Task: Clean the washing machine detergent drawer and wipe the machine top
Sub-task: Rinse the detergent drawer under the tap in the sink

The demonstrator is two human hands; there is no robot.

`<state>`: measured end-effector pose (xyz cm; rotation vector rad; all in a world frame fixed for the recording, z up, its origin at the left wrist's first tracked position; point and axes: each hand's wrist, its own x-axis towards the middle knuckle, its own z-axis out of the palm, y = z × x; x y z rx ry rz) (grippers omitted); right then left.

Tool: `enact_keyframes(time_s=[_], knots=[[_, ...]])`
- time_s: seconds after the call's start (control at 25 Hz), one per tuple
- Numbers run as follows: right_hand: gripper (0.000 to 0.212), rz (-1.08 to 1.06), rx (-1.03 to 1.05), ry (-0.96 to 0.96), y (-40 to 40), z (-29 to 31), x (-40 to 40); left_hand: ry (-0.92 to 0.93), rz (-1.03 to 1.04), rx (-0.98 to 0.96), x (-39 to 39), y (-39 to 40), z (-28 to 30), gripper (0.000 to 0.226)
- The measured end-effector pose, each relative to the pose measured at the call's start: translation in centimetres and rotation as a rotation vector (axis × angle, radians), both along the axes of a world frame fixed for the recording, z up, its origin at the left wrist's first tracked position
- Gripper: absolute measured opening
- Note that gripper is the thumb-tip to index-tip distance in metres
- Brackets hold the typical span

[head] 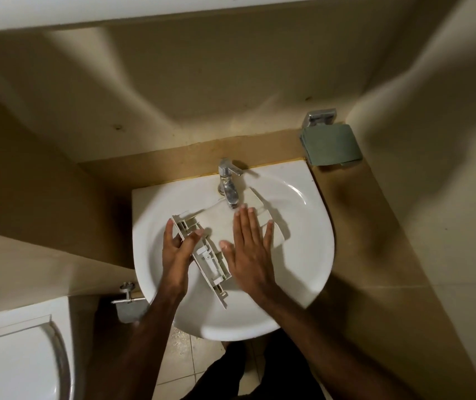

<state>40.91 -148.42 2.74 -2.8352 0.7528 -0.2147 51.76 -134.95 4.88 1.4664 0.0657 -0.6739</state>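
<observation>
The white plastic detergent drawer (216, 223) lies upside down across the basin of a white sink (303, 255), under the spout of a chrome tap (229, 186). My left hand (177, 249) grips the drawer's front panel, thumb on one side and fingers on the other. My right hand (251, 249) lies flat on the drawer's underside with its fingers straight and spread. Whether water runs from the tap I cannot tell.
A green soap dish on a chrome wall bracket (330, 142) sits at the back right. A white toilet (14, 359) stands at the lower left, with a chrome valve (127, 293) beside the sink. Beige tiled walls close in on three sides.
</observation>
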Motion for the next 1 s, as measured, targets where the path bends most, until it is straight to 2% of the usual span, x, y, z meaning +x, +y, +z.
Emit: enact_keyframes(time_s=[0.08, 0.12, 0.24, 0.28, 0.44, 0.56, 0.64, 0.8, 0.96, 1.0], knots=[[0.071, 0.101, -0.028, -0.010, -1.1, -0.8, -1.9, -0.038, 0.004, 0.006, -0.2, -0.1, -0.1, 0.068], [0.072, 0.064, -0.007, -0.009, -2.1, -1.1, -2.0, -0.050, 0.008, 0.008, -0.3, -0.2, -0.1, 0.068], [0.079, -0.321, 0.225, -0.043, -4.2, -0.9, -0.9, -0.071, 0.051, 0.019, -0.7, -0.4, 0.0, 0.063], [0.080, -0.355, 0.262, -0.038, -3.8, -1.0, -0.9, -0.067, 0.071, 0.019, -0.7, -0.3, 0.0, 0.064], [0.080, -0.177, 0.161, 0.059, 0.5, -1.2, -4.2, -0.047, 0.093, 0.030, -0.7, 0.0, -0.3, 0.073], [0.077, -0.090, 0.115, 0.092, 0.3, -1.4, -5.7, -0.060, 0.059, 0.043, -0.7, 0.2, 0.0, 0.074], [0.074, -0.094, 0.110, 0.098, -0.9, -1.3, -5.5, -0.104, 0.012, 0.040, -0.7, 0.2, 0.2, 0.074], [0.070, -0.240, 0.243, 0.090, 0.0, -0.6, -3.9, -0.151, -0.022, 0.041, -0.5, -0.3, 0.5, 0.080], [0.056, -0.056, 0.166, 0.041, 0.5, 0.0, -4.7, -0.173, -0.033, 0.041, -0.2, 0.1, 0.7, 0.063], [0.052, -0.077, 0.164, 0.033, -0.6, 0.0, -4.6, -0.178, -0.044, 0.037, -0.1, 0.2, 0.8, 0.057]])
